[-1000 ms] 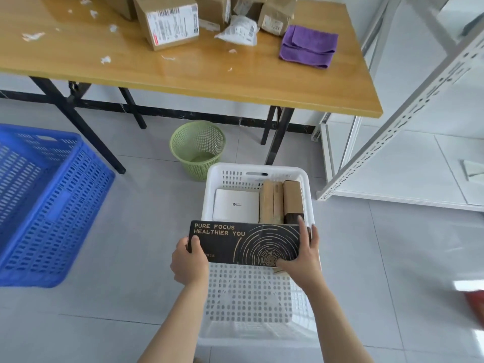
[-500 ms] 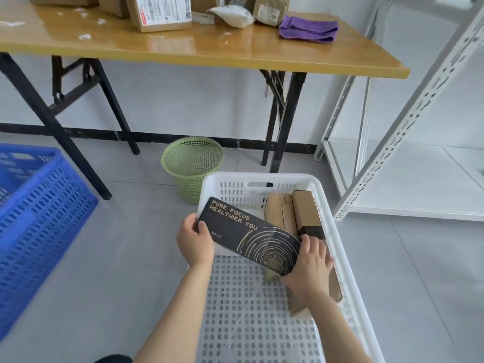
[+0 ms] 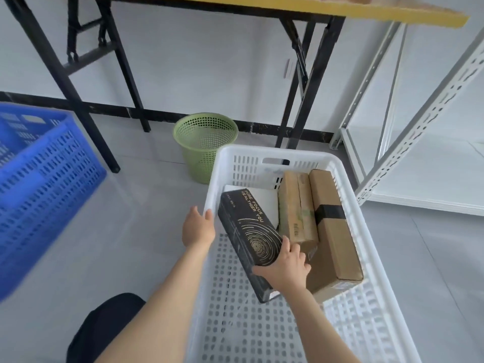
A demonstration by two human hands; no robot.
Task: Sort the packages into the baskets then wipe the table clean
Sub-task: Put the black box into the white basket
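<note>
A long black box (image 3: 247, 231) printed "PURE FOCUS HEALTHIER YOU" lies lengthwise inside the white basket (image 3: 351, 205), tilted, its far end over a white flat box (image 3: 267, 203). My right hand (image 3: 285, 265) grips the black box at its near end, fingers over the top face. My left hand (image 3: 197, 226) is off the box, fingers relaxed by the basket's left rim. Two brown cardboard packages (image 3: 296, 205) (image 3: 332, 226) lie side by side in the basket's right half.
A blue basket (image 3: 39, 189) stands on the floor at the left. A green wastebasket (image 3: 205, 142) sits under the wooden table (image 3: 392, 10), between its black legs. A white metal shelf frame (image 3: 419, 121) rises at the right. My dark-clad knee (image 3: 104, 328) shows at the bottom.
The black box turned from crosswise to lengthwise and went down into the white basket. My left hand let go of it. The camera dropped lower, and the tabletop left the view.
</note>
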